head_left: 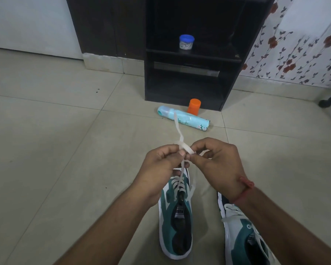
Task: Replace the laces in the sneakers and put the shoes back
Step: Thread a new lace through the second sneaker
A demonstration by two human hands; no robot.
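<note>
Two teal-and-white sneakers stand on the tiled floor. The left sneaker [177,222] sits under my hands, its white lace [178,129] threaded through the eyelets and pulled up. My left hand [161,169] and my right hand [218,161] meet above its toe, and each pinches the lace where it is wound into a loop or knot. One loose end of the lace rises away from my fingers. The right sneaker [245,238] stands at the lower right with its white lace in place, partly hidden by my right forearm.
A dark wooden shelf unit [191,56] stands ahead, with a blue-lidded jar [186,42] on its middle shelf. A light blue bottle [185,119] lies on the floor before it, beside an orange cup [194,105]. Floral wallpaper covers the right wall.
</note>
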